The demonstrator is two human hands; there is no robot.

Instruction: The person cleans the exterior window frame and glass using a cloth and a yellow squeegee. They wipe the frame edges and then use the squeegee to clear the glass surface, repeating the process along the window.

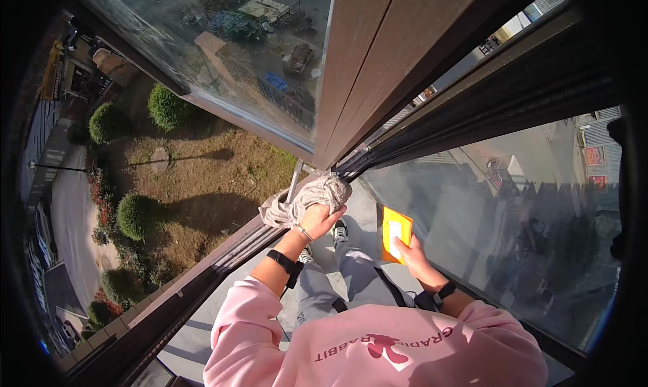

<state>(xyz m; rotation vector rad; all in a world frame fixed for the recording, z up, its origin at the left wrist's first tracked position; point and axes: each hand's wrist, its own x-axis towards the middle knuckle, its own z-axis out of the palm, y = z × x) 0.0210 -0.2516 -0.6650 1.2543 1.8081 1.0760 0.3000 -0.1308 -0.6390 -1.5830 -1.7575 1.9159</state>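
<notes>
My left hand [317, 221] is closed on a bunched beige cloth [321, 193], which lies at the corner of the window frame, beside the sill track [243, 250]. One end of the cloth spreads left over the sill. A light metal window stay [295, 180] runs up from the cloth towards the opened sash. In my right hand [416, 260] is a flat yellow-orange object [396, 227] with a white patch, held upright near the glass on the right. What exactly it is, I cannot tell.
An opened window sash [263, 73] leans outward at the top. A wide brown frame post [359, 68] stands ahead, with a large glass pane [486, 220] on the right. Beyond the sill, ground with round shrubs [134, 216] lies far below. My shoes [340, 231] are on a pale floor.
</notes>
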